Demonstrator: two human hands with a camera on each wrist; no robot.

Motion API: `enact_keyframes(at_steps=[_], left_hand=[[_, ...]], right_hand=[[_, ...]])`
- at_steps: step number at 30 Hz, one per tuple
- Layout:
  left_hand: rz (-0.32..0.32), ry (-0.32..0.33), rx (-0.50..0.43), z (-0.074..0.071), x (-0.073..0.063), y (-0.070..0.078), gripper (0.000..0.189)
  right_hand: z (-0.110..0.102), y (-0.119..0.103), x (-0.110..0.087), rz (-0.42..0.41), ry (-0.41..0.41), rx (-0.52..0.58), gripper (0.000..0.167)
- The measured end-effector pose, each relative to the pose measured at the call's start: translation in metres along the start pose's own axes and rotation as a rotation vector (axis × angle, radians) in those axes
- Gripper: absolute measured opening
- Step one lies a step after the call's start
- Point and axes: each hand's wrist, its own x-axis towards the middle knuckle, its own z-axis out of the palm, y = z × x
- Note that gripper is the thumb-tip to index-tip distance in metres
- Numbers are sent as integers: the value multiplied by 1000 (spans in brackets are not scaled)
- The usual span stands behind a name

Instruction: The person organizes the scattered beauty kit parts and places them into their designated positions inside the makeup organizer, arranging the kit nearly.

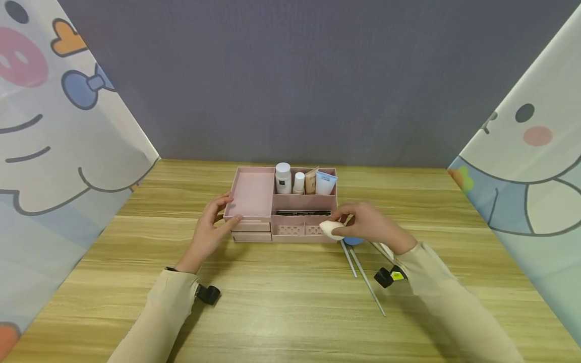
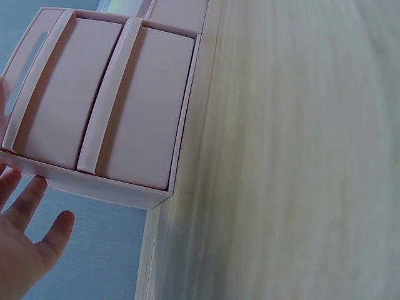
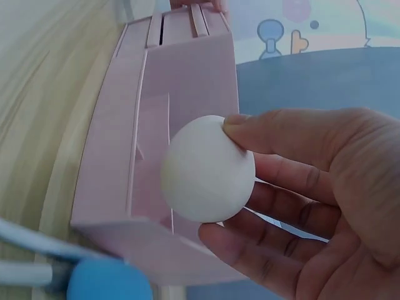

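A white makeup sponge (image 3: 206, 172) is pinched between the thumb and fingers of my right hand (image 1: 365, 224). It hovers over the front right compartment of a pink desktop organizer (image 1: 251, 189), whose front row has a perforated floor. My left hand (image 1: 211, 227) rests at the organizer's left front corner, thumb at the front edge and fingers along the side. In the left wrist view, several of its fingers (image 2: 28, 203) are spread and fairly straight beside the drawers (image 2: 134, 106). Upright at the back right stand a white bottle (image 1: 283, 179), a small bottle (image 1: 298, 183), a brown tube (image 1: 310, 181) and a blue-white tube (image 1: 324, 183).
A dark slim item (image 1: 303, 213) lies in the middle compartment. Right of the organizer, partly under my right hand, are a blue round thing (image 1: 353, 241) and thin grey sticks (image 1: 366, 282) on the wooden table (image 1: 281, 312). A grey panel (image 1: 290, 85) stands behind.
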Motion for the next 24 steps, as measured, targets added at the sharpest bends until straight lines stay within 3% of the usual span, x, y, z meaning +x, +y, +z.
enact_keyframes(at_steps=[6, 14, 24], left_hand=[[3, -2, 1, 0, 0, 0, 44], [4, -5, 4, 0, 0, 0, 44], [-9, -11, -1, 0, 1, 0, 43]], right_hand=[[13, -4, 14, -66, 4, 36, 16], [29, -11, 26, -72, 60, 32, 18], [52, -12, 43, -125, 174, 43, 22]])
